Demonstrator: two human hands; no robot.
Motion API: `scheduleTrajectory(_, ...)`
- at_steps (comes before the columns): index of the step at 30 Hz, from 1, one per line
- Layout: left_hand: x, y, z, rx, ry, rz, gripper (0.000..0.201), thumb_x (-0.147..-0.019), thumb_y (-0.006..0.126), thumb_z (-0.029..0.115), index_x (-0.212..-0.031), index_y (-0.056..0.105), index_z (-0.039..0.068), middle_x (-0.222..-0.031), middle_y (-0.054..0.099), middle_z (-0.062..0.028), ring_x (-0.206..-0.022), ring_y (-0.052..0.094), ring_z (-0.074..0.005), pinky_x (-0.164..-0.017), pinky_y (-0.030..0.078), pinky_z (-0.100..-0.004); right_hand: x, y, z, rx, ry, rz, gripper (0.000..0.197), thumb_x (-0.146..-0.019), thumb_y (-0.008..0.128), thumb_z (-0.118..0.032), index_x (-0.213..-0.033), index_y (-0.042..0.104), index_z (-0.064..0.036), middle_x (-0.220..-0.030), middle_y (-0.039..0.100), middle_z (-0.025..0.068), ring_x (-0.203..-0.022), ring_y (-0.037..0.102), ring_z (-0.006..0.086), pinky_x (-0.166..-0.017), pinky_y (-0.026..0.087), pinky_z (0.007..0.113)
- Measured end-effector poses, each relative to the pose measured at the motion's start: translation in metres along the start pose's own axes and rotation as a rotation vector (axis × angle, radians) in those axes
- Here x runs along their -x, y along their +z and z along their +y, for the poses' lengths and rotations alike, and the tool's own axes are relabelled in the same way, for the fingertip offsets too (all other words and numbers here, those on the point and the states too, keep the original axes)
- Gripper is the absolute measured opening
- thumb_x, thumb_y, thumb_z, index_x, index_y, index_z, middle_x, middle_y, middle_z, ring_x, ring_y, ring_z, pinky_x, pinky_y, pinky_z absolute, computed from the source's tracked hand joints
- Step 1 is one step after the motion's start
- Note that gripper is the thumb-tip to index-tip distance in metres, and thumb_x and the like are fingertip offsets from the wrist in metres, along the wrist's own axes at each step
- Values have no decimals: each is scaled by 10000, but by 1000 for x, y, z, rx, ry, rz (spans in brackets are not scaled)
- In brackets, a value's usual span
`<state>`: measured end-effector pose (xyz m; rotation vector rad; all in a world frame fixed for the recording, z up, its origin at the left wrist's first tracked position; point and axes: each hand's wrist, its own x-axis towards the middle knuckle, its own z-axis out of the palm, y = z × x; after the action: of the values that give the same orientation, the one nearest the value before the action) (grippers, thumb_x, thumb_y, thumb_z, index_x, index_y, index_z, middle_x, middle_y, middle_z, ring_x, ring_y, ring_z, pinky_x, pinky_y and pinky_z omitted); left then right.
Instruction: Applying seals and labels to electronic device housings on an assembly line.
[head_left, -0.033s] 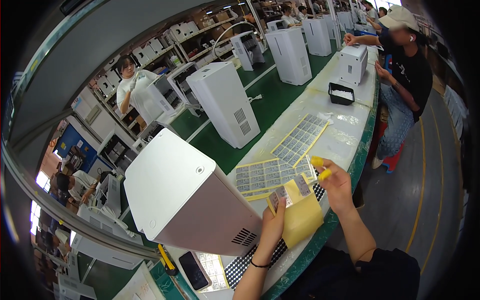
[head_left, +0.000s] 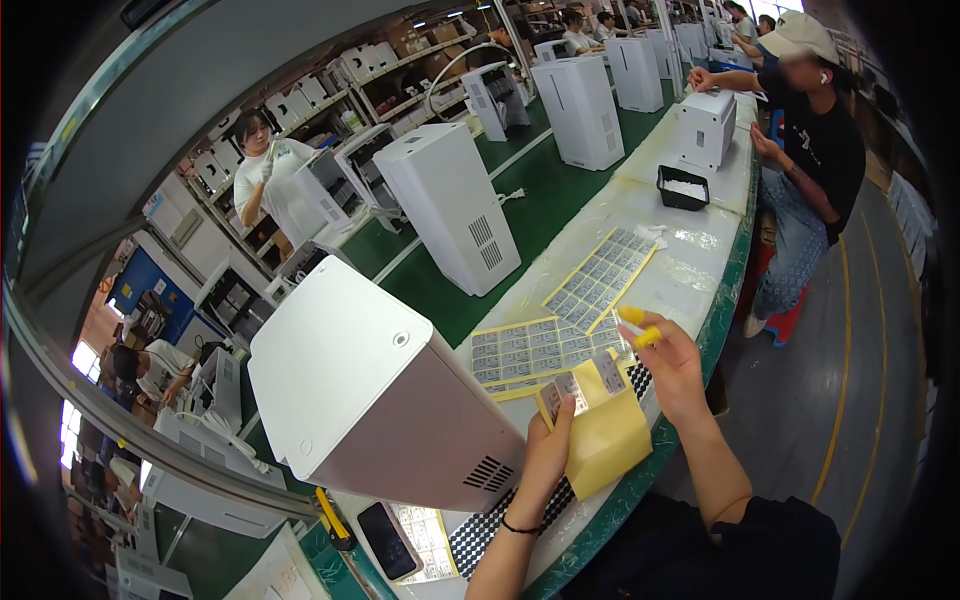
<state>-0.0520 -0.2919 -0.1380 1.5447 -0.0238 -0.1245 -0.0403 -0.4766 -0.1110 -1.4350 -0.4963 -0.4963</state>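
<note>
Left hand (head_left: 545, 448) pinching a yellow sheet (head_left: 608, 445), thumb laid over its upper left corner, beside a few labels (head_left: 608, 374). Sheet sits between the hands, over the near edge of the bench (head_left: 690, 265). Right hand (head_left: 672, 365) just above the sheet, yellow caps (head_left: 648, 337) on two fingers, tips close together; can't tell whether they pinch a label. White unit (head_left: 400, 420) just left of the left hand; flat sheets (head_left: 515, 352) beyond both hands. Risks, as I judge: sheet held at one corner, could swing or slip; a label could crease or stick to a cap if gripped askew.
</note>
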Motion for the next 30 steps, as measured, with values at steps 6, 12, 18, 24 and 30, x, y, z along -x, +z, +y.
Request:
scheduleTrajectory(6, 10, 5, 4, -353, 248, -4, 373, -959, 560, 244, -1180, 566, -56, -1087, 648, -157, -893, 656, -227, -795, 496, -291, 4, 9, 27, -170, 393, -37, 670, -853, 617, 54, -1419, 280, -71, -1365, 369, 92, -1083, 571, 177, -898, 496, 271)
scheduleTrajectory(12, 40, 2, 65, -1144, 1060, 497, 348, -847, 646, 131, -1172, 568, 31, -1095, 614, -141, -952, 629, -321, -768, 500, -385, -46, 16, 90, -227, 393, 195, 670, -840, 622, 60, -1412, 303, -81, -1372, 388, 108, -1120, 569, 211, -897, 489, 312)
scheduleTrajectory(18, 72, -49, 118, -784, 1015, 1252, 592, -934, 501, 165, -1418, 214, -17, -1447, 236, -192, -1351, 274, -370, -1146, 115, -520, -79, 9, 190, 631, -84, 315, 473, -828, 667, -68, -1271, 505, -56, -1310, 462, 155, -1253, 449, 327, -1064, 331, 396)
scheduleTrajectory(24, 84, -76, 171, -55, 911, 822, 549, -938, 486, 181, -1404, 266, -8, -1385, 351, -177, -1323, 350, -263, -1119, 225, -370, -128, 57, 46, -77, -46, 73, 174, -901, 614, -44, -1065, 563, -16, -1065, 564, 65, -1045, 541, 148, -961, 405, 278)
scheduleTrajectory(30, 87, -69, 182, 61, 870, 678, 595, -832, 477, 114, -1377, 269, -5, -1365, 364, -187, -1264, 393, -242, -1089, 271, -350, -152, 93, -87, -135, -419, -212, 172, -913, 596, -25, -1080, 560, -4, -953, 538, 19, -950, 535, 96, -912, 425, 242)
